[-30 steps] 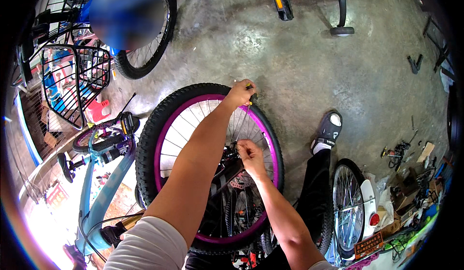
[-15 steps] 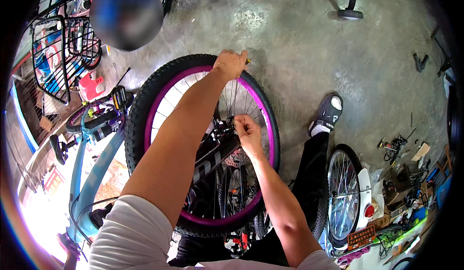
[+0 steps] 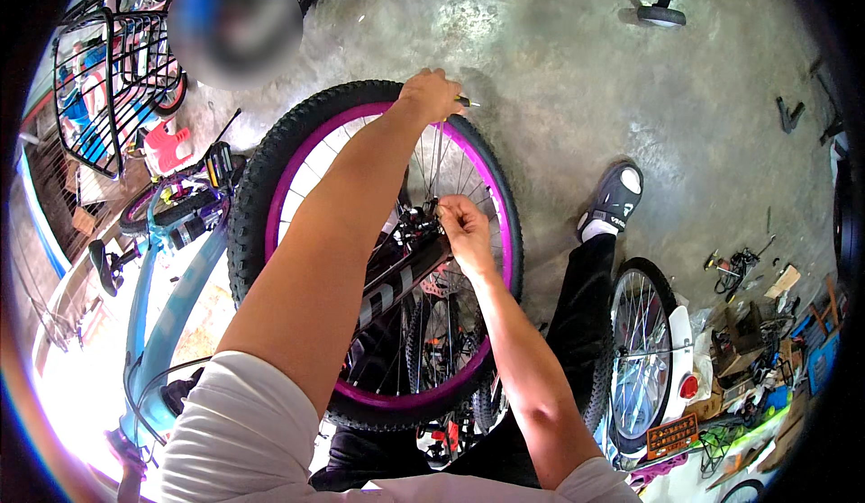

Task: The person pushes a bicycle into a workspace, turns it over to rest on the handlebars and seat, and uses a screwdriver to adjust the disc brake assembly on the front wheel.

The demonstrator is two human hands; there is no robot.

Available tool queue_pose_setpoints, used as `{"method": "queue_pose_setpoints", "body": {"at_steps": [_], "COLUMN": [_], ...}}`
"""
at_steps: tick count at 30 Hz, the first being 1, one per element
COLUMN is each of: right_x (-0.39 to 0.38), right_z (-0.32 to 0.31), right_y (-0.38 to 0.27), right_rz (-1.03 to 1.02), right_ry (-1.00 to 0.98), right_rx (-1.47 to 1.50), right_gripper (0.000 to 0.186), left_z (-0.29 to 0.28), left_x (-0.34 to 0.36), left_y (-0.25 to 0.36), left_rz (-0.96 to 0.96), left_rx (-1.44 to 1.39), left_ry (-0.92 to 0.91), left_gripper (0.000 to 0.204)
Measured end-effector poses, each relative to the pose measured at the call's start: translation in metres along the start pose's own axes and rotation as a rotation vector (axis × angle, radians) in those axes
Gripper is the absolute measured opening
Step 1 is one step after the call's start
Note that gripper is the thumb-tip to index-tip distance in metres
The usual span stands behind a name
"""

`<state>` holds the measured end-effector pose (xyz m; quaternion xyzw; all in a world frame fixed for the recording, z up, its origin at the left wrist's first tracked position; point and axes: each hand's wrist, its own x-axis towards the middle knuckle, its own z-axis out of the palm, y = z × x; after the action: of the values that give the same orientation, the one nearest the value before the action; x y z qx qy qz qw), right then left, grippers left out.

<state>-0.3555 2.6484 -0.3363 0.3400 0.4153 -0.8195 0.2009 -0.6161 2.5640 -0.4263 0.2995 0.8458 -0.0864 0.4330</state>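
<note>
My left hand [image 3: 431,96] grips a small yellow-and-black tool [image 3: 463,101] at the top of a bicycle wheel with a purple rim [image 3: 496,228] and knobby black tyre [image 3: 250,224]. A thin line, apparently a cable, runs from below that hand toward the hub. My right hand [image 3: 463,226] has its fingertips pinched at the dark mechanism [image 3: 418,222] near the hub; what they hold is too small to make out. A dark bike frame tube [image 3: 396,282] and a brake disc lie beneath, partly hidden by my left forearm.
A light-blue bike [image 3: 189,278] and wire basket [image 3: 106,98] are on the left. My shoe [image 3: 613,197] rests on the concrete floor [image 3: 685,116], right of the wheel. A white-fendered wheel [image 3: 641,350] and piled parts [image 3: 739,350] are at lower right; a black support [image 3: 662,12] stands at top.
The scene has shifted upward in my view. My left hand has turned slightly, so the tool now points rightward; both hands stay at much the same places on the wheel.
</note>
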Motion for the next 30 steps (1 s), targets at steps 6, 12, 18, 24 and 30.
{"method": "queue_pose_setpoints", "body": {"at_steps": [6, 12, 18, 24, 30], "right_x": [0.001, 0.001, 0.007, 0.006, 0.006], "right_z": [0.000, 0.002, 0.003, 0.000, 0.000], "right_y": [0.002, 0.001, 0.002, -0.001, -0.002], "right_rz": [0.018, 0.022, -0.028, 0.000, -0.023], "right_ry": [-0.009, -0.023, -0.014, -0.048, -0.033], "right_rx": [0.045, 0.023, 0.025, 0.035, 0.004], "right_gripper": [0.010, 0.007, 0.004, 0.004, 0.008], "left_z": [-0.014, 0.019, -0.011, -0.006, -0.005], "left_x": [0.012, 0.009, 0.006, 0.007, 0.022], "left_y": [0.011, 0.028, 0.034, 0.043, 0.045], "left_rz": [-0.361, -0.638, -0.471, -0.767, -0.716], "left_rx": [-0.447, -1.251, -1.687, -1.671, -1.586], "left_ry": [-0.192, 0.114, 0.247, 0.325, 0.120], "left_gripper": [0.055, 0.040, 0.027, 0.027, 0.027]}}
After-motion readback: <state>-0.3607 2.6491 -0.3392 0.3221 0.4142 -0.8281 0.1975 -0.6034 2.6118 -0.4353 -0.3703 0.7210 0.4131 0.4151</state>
